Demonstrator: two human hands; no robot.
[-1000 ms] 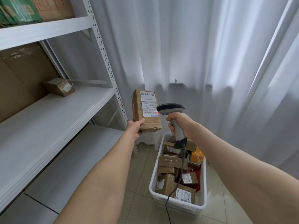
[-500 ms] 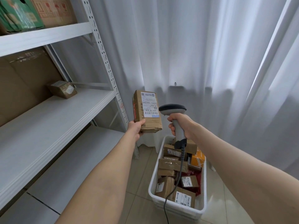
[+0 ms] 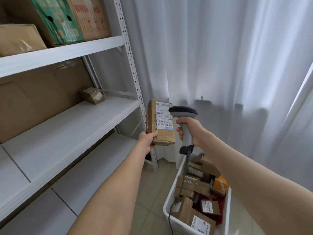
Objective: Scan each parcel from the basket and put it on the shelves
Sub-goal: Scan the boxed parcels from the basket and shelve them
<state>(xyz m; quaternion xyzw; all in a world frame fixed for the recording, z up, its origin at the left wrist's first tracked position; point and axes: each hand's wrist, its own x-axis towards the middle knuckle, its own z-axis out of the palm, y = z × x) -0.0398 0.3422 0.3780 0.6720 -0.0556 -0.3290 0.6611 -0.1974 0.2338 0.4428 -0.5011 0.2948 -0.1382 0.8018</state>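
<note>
My left hand (image 3: 147, 139) grips the lower left corner of a tall brown cardboard parcel (image 3: 160, 133), held upright with its white label facing me. My right hand (image 3: 189, 129) grips the grey handle of a barcode scanner (image 3: 183, 112); its dark head sits just right of the label, overlapping the parcel's edge. The scanner's cable hangs down into the white basket (image 3: 171, 200) on the floor at lower right, which holds several brown parcels, an orange one and a dark red one. White metal shelves (image 3: 71, 126) fill the left side.
A small taped brown box (image 3: 92, 95) sits at the back of the middle shelf. Large cartons, one green (image 3: 57, 21), stand on the top shelf. A perforated white upright (image 3: 133, 78) marks the shelf's right end. White curtains hang behind. The floor is beige tile.
The view has tilted up and turned left, so more of the top shelf shows. Parcel and scanner have stayed close together, with the scanner head now overlapping the label's right edge.
</note>
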